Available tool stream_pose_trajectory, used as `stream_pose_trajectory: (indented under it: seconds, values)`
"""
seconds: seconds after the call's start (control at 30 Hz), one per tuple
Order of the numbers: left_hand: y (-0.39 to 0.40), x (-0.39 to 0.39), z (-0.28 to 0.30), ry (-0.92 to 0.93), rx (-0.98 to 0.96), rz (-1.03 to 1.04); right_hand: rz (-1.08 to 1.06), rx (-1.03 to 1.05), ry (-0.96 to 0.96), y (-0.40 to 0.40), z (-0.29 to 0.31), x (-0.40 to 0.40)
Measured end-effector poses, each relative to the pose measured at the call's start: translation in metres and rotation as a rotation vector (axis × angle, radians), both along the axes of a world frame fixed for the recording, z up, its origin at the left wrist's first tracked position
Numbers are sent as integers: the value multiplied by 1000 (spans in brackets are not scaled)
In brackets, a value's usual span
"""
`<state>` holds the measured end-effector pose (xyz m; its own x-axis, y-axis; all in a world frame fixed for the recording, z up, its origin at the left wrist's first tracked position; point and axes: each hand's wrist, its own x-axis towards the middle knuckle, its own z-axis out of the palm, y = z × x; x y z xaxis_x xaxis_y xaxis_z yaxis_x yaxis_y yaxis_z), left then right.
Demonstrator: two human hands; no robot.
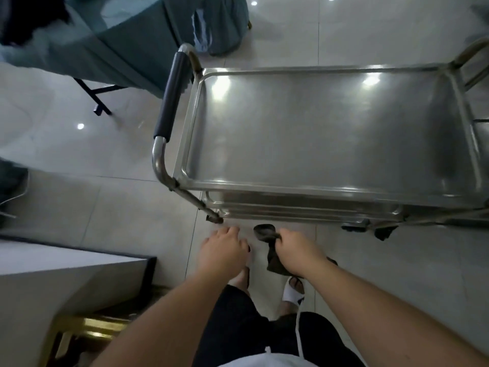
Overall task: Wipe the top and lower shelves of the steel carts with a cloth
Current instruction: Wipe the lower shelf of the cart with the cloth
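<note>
I stand at the near long side of the steel cart [328,197], whose top shelf [325,128] lies bare and reflective ahead of me. My right hand [297,250] is closed round a dark cloth [272,256], bunched in the fist, one end poking out towards the cart and the rest hanging below the palm; it is held low, short of the cart's near rim and touching nothing on it. My left hand [225,250] is empty, fingers loosely bent, near the cart's lower corner. In my judgement the wipe of this cart is not yet begun. To do it well I should open the cloth flat under the palm, not wadded, work the top shelf in overlapping passes from far rim to near, run the raised lip and corners, and steady the cart by its padded handle [172,96] with the free hand so that it does not roll. The lower shelf [304,207] shows only as a thin edge under the top one; its surface is hidden. The right end of the cart is cut off, and the whole view is softly blurred.
</note>
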<state>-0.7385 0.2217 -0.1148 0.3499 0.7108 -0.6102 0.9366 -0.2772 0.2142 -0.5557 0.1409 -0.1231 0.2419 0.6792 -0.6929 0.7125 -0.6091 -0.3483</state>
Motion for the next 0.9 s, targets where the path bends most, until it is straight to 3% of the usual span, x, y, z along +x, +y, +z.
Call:
stream_pose_trajectory:
  seconds: [0.27, 0.57, 0.9]
  values:
    - [12, -53, -8, 94, -16, -69, -21, -9, -58, -2, -22, -48]
    - [70, -125, -58, 194, -71, -149, -128, -29, -98, 31, -70, -98]
    - [122, -142, -139, 159, -70, 123, -108, 103, -19, 91, -144, -101]
